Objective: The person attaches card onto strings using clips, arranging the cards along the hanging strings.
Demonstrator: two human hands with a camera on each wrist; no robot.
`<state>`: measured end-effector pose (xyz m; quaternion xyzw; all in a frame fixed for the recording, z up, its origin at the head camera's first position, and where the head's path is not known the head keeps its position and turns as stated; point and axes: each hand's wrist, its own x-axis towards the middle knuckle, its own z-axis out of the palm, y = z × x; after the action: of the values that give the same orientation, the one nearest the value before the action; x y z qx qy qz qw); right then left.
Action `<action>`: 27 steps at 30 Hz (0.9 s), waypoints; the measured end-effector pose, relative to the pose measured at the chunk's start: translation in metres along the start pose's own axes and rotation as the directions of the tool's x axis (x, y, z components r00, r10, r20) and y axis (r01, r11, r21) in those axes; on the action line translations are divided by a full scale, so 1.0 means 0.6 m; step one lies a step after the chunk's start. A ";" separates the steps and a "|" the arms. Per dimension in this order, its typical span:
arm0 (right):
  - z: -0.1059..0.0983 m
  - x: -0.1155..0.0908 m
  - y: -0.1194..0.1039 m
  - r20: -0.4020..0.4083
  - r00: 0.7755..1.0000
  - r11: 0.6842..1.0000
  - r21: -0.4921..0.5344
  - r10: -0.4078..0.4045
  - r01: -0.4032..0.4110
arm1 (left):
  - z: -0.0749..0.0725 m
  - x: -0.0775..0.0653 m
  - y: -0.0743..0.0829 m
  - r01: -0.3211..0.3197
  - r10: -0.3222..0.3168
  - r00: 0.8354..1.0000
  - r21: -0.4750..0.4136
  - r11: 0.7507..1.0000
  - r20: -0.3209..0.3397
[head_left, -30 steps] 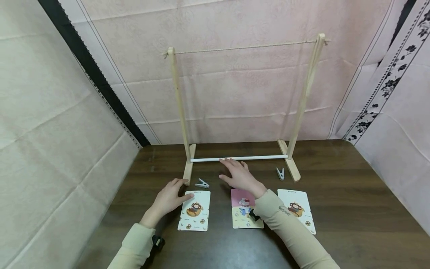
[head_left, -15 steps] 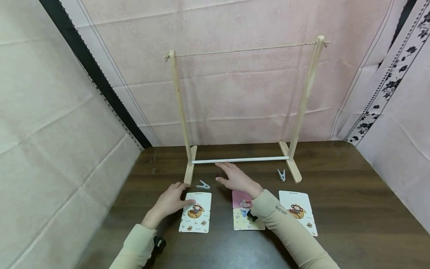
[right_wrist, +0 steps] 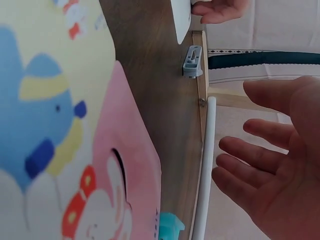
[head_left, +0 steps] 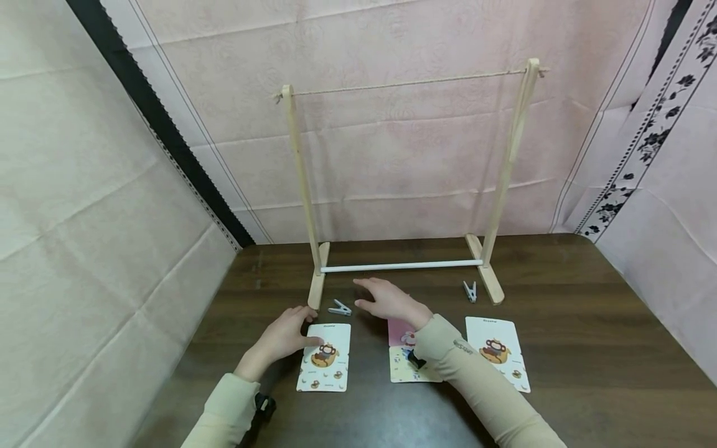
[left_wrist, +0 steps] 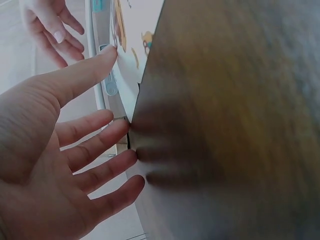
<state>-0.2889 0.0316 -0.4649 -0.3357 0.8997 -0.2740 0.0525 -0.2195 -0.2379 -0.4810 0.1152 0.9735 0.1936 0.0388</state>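
My left hand (head_left: 282,336) has its thumb over the upper left edge of a white card (head_left: 323,376) with a cartoon animal. Its fingers, spread in the left wrist view, reach to the near end of the stand's left foot. My right hand (head_left: 389,300) is held with extended fingers beyond the pink and yellow card (head_left: 404,371), whose right part its sleeve covers. Right of the left card's top lies a pale blue clothespin (head_left: 340,308), between the hands. In the right wrist view a teal piece (right_wrist: 170,226) shows beside the pink card; its kind is unclear.
A wooden stand (head_left: 317,280) with a white bottom bar (head_left: 403,266) and a string (head_left: 409,82) across its top stands at the back. Near its right foot lies another clothespin (head_left: 470,291). A second white card (head_left: 498,351) lies right of the sleeve.
My right hand has drawn back from the white bar, moving left and nearer to me. My left hand and the left card have shifted only slightly.
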 end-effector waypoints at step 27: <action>0.007 0.058 -0.027 0.093 0.996 0.999 0.041 0.003 -0.007 | -0.009 -0.013 -0.003 -0.051 0.051 0.994 -0.003 0.999 0.100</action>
<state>-0.3052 -0.0027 -0.4568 -0.3447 0.8913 -0.2764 0.1020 -0.2128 -0.2431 -0.4765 0.1495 0.9671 0.1887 0.0824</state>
